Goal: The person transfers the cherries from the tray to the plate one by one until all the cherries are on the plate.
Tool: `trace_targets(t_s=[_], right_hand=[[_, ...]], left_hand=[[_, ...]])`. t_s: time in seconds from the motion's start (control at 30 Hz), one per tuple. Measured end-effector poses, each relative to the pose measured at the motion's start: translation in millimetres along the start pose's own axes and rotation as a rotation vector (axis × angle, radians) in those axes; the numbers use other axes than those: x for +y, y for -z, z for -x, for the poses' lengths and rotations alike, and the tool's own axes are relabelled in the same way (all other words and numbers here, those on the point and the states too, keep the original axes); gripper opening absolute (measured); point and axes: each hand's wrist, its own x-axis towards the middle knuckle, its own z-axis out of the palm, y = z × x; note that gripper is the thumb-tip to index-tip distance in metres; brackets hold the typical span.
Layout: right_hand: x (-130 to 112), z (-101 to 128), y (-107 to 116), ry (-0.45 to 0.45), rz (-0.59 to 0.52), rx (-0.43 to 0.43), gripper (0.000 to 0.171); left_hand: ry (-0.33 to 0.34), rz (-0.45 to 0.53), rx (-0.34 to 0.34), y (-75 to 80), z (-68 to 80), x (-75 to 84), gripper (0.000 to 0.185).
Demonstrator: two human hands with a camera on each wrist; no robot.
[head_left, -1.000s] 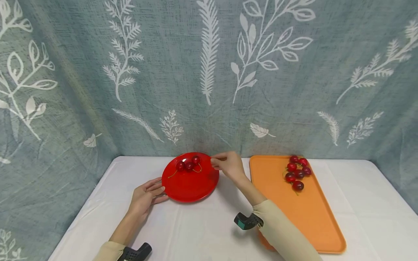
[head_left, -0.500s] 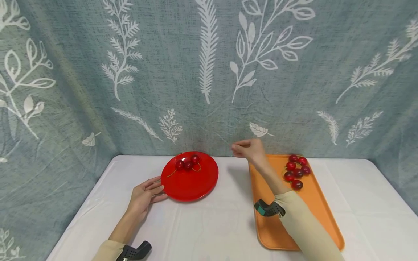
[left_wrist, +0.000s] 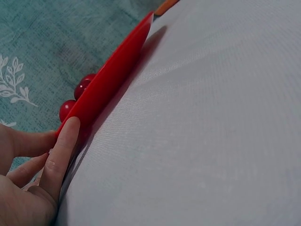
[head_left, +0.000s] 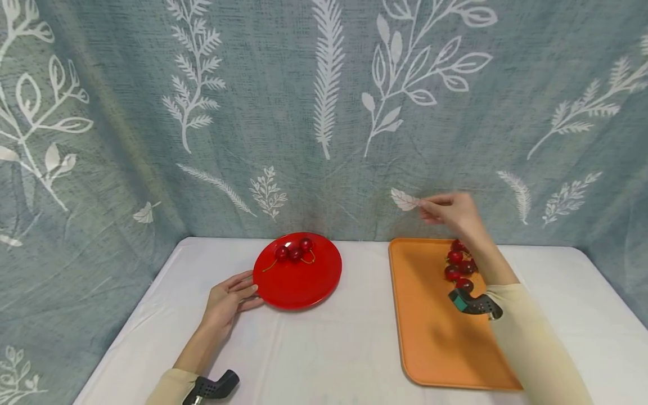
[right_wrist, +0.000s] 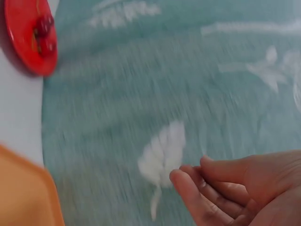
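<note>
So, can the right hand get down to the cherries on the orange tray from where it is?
Probably yes. The right hand hangs in the air just above the cherries at the far end of the orange tray, holding nothing, with nothing between them. Only its own forearm crosses part of the pile.

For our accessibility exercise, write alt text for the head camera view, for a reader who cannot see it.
A person's right hand hangs in the air above the cherries at the far end of an orange tray, holding nothing. The left hand touches the rim of a red plate bearing three cherries, on a white table before a leaf-patterned curtain.
</note>
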Motion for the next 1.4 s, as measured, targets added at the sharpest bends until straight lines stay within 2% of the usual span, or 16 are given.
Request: trace_targets(t_s=[0.23,0.47,0.63,0.73,0.9,1.13,1.4], right_hand=[[31,1,45,-0.059,-0.029,-0.035,0.051],[57,10,60,-0.133,-0.016,-0.138,0.051],[75,24,58,-0.155,0.067,-0.223,0.045],[84,34,55,-0.178,0.115,-0.233,0.041],[95,48,47,-0.220,0.179,-0.211,0.034],[99,60,39,-0.194,0.340,-0.145,0.030],[100,81,24,-0.168,0.313,-0.126,0.026]], left_hand=[[0.003,0.014,0.004,-0.6,0.8,-0.3,0.051],[-0.011,0.014,-0.001,-1.6,1.8,0.6,0.051],[-0.008,0.012,-0.004,-2.6,0.8,0.5,0.051],[-0.010,0.015,-0.008,-3.3,0.5,0.4,0.051],[0.003,0.019,0.003,-3.4,0.8,0.6,0.051],[-0.004,0.020,0.005,-3.4,1.6,-0.7,0.051],[-0.004,0.006,0.015,-2.6,1.8,-2.2,0.051]])
